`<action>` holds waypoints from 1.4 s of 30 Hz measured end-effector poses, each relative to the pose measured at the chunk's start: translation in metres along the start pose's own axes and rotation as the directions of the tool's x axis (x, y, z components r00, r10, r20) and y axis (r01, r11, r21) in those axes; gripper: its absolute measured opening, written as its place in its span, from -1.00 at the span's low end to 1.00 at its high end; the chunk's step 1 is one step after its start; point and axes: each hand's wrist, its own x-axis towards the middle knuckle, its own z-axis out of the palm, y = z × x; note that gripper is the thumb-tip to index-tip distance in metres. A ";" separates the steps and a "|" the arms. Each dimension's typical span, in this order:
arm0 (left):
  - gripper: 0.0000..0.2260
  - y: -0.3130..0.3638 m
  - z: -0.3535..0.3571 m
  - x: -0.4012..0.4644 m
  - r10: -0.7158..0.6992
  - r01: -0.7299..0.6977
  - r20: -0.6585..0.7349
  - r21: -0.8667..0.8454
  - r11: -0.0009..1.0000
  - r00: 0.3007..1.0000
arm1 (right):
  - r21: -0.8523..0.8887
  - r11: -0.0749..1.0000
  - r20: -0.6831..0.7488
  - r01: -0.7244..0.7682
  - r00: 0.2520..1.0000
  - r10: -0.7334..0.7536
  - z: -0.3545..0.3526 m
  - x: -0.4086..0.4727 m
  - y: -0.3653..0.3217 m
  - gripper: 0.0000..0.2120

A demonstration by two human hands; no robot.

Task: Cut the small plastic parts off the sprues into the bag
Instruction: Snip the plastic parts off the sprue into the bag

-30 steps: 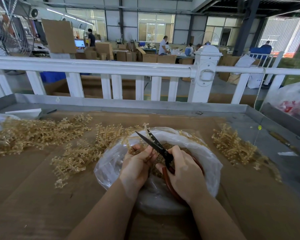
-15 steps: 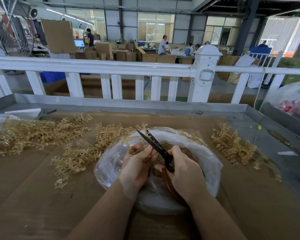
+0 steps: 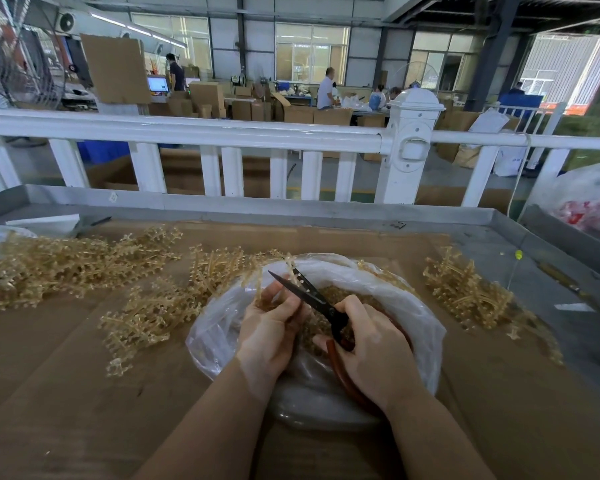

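Left hand (image 3: pixel 269 336) pinches light, stiff, brittle-looking sprue (image 3: pixel 293 271) low on its stem; right hand (image 3: pixel 369 348) grips scissors (image 3: pixel 309 294), blades nearly closed, over bag (image 3: pixel 426 327).

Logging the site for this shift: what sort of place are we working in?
Most likely a factory or packing workshop. Stacked cardboard boxes fill the hall beyond the white railing, other workers stand at benches, and heaps of plastic sprues lie on the cardboard-covered worktable.

A white railing (image 3: pixel 194 131) stands beyond the cardboard-covered table (image 3: pixel 66 393), before stacked boxes (image 3: pixel 298 114).
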 end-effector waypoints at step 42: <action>-0.69 0.004 0.002 -0.007 -0.028 0.034 0.054 -0.113 0.993 0.998 | 0.050 0.999 0.004 0.013 1.000 -0.013 -0.002 0.002 -0.011 -0.69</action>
